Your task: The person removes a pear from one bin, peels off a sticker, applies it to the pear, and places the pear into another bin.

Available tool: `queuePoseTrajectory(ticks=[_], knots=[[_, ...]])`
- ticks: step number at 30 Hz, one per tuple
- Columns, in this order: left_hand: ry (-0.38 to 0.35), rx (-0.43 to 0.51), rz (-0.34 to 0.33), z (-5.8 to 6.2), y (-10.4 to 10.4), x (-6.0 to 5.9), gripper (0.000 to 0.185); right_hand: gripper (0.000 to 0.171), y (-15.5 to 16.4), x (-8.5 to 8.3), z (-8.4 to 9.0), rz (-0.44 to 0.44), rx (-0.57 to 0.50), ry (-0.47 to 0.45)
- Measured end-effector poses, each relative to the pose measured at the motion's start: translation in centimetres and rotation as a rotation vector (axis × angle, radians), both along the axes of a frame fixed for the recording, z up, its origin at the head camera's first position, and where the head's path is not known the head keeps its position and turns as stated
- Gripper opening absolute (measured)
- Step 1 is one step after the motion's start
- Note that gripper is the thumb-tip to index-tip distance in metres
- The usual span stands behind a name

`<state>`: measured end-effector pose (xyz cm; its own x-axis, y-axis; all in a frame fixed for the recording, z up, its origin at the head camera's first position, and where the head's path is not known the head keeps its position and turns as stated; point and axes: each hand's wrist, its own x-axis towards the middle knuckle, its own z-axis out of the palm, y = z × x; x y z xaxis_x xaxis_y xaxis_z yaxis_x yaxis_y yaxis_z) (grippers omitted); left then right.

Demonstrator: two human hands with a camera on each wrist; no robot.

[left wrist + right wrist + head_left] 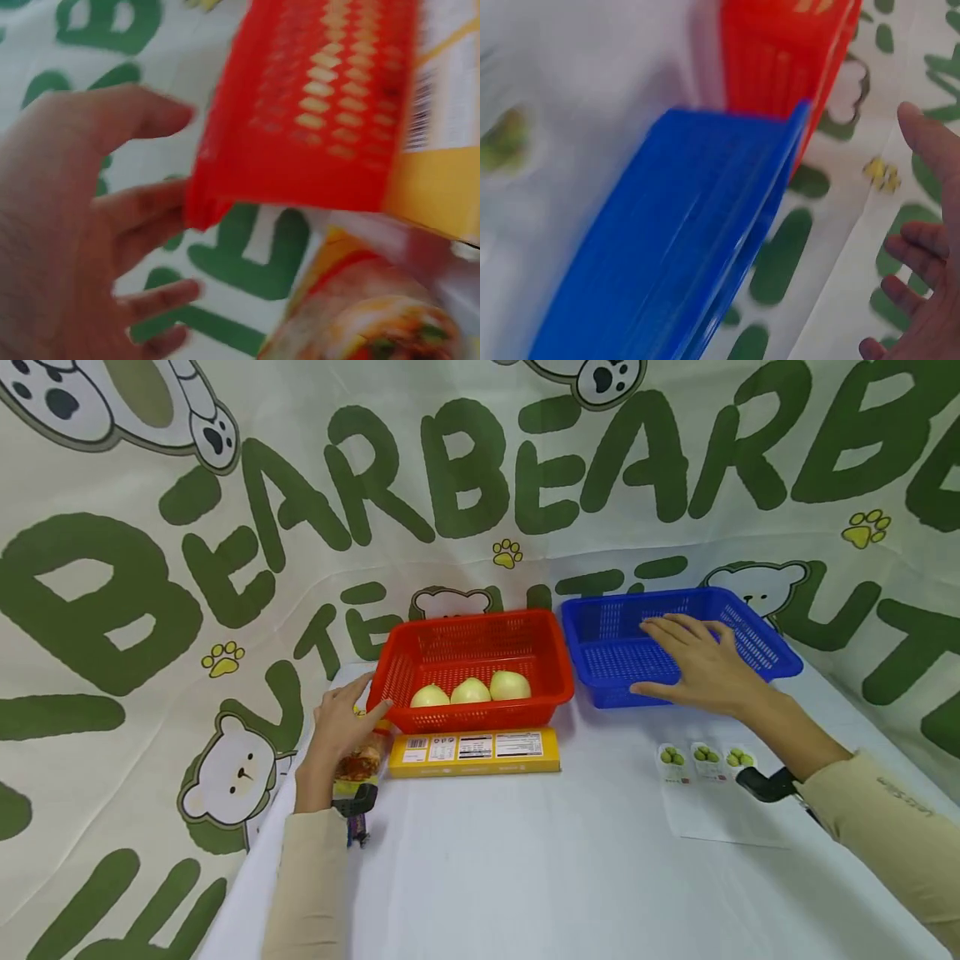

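Left hand (pixel 341 720): our fingers lie loose against the red basket (pixel 472 667) corner, gripping nothing.
Right hand (pixel 693 664): flat over the blue basket (pixel 757 639), released.
Care: we steady both baskets before lifting.

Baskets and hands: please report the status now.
Left hand open beside red basket. Right hand open over blue basket. Three onions in red basket. Nothing blocking.

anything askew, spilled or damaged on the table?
Nothing stands out. The red basket and blue basket sit upright side by side, three pale round fruits inside the red one, the yellow box lying flat in front. No spill or visible damage.
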<state>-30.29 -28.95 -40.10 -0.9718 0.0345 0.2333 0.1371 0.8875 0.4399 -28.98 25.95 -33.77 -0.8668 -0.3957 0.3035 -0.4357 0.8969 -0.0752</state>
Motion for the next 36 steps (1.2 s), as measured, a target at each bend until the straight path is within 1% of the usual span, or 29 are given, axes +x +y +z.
queuePoseTrajectory(ticks=[2, 5, 9, 12, 14, 17, 20, 24, 27, 30, 32, 36], knots=[[-0.041, 0.018, -0.005, -0.6, -0.4, 0.3, 0.072, 0.096, -2.6, -1.0, -0.2, 0.048, -0.015, -0.028], [-0.081, 0.012, -0.015, -1.1, -1.0, 0.8, 0.068, 0.091, -6.1, -2.5, -0.4, 0.108, -0.023, -0.068], [-0.081, 0.014, -0.017, -1.4, -1.3, 1.4, 0.069, 0.087, -10.4, -4.9, -0.7, 0.193, -0.015, -0.125], [-0.075, 0.034, -0.026, -1.3, -1.1, 1.5, 0.068, 0.085, -12.8, -6.8, -1.2, 0.234, 0.018, -0.182], [-0.080, 0.039, -0.030, -1.3, -0.8, 1.4, 0.068, 0.084, -14.1, -8.0, -1.6, 0.254, 0.052, -0.216], [-0.082, 0.043, -0.025, -1.1, -0.5, 1.2, 0.068, 0.087, -15.8, -9.7, -2.2, 0.281, 0.133, -0.247], [-0.072, 0.040, -0.022, -1.0, -0.6, 0.9, 0.069, 0.090, -17.1, -11.1, -2.9, 0.303, 0.202, -0.288], [-0.076, 0.038, -0.037, -1.1, -0.6, 0.4, 0.071, 0.088, -18.2, -12.2, -4.3, 0.311, 0.283, -0.363], [-0.084, 0.045, -0.043, -1.3, -0.6, 0.1, 0.071, 0.087, -18.8, -12.7, -5.4, 0.311, 0.304, -0.404], [-0.082, 0.055, -0.045, -1.4, -0.7, -0.3, 0.071, 0.084, -19.2, -13.3, -6.3, 0.316, 0.311, -0.382], [-0.080, 0.062, -0.040, -1.5, -0.8, -0.6, 0.071, 0.079, -19.5, -13.8, -6.6, 0.328, 0.322, -0.339], [-0.084, 0.067, -0.032, -1.5, -1.2, -1.4, 0.072, 0.075, -19.6, -14.5, -6.2, 0.324, 0.300, -0.266]])
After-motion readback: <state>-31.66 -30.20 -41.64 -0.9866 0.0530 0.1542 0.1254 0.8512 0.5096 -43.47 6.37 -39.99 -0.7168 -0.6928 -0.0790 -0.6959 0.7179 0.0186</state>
